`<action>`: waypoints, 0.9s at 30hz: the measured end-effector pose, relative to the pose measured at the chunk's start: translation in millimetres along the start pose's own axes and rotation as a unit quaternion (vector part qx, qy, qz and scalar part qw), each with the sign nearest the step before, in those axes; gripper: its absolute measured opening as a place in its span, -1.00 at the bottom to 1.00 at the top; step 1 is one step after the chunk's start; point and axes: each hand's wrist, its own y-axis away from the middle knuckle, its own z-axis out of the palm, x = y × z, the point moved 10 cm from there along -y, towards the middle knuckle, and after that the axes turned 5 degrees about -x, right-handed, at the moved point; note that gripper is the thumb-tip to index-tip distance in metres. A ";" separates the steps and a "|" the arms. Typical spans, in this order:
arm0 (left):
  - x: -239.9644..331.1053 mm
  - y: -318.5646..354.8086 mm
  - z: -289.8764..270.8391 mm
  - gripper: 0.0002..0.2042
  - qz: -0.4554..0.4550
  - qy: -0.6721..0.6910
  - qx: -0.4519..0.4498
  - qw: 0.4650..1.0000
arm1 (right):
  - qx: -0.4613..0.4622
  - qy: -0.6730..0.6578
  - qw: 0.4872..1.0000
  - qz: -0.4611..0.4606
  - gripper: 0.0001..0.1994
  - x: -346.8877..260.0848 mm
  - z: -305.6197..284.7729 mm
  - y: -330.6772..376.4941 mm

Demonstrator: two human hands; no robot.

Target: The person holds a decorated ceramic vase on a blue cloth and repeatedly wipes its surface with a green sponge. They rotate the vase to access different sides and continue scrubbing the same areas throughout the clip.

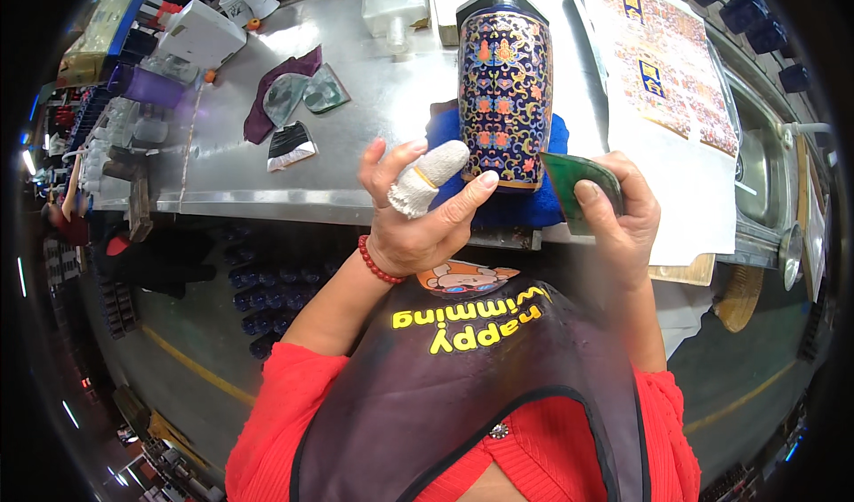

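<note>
A dark blue faceted bottle with a dense orange, pink and gold floral pattern lies on a blue cloth, its base toward me. My left hand is at the bottle's near left corner with fingers apart. A whitish cloth finger cover, held by a yellow band, sits on one of its fingers. The thumb tip is right by the base edge; whether it touches I cannot tell. My right hand pinches a flat green scraper, whose far corner is close to the bottle's lower right side.
Printed floral decal sheets lie on white paper at the right, beside a metal sink. Left on the steel table are a dark purple cloth and spare scraper pieces. A clear bottle stands at the back.
</note>
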 end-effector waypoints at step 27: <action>-6.0 -0.6 -1.5 -0.55 -0.020 0.077 -0.022 0.997 | -0.063 0.269 0.936 -0.216 -0.64 -51.1 33.1 5.3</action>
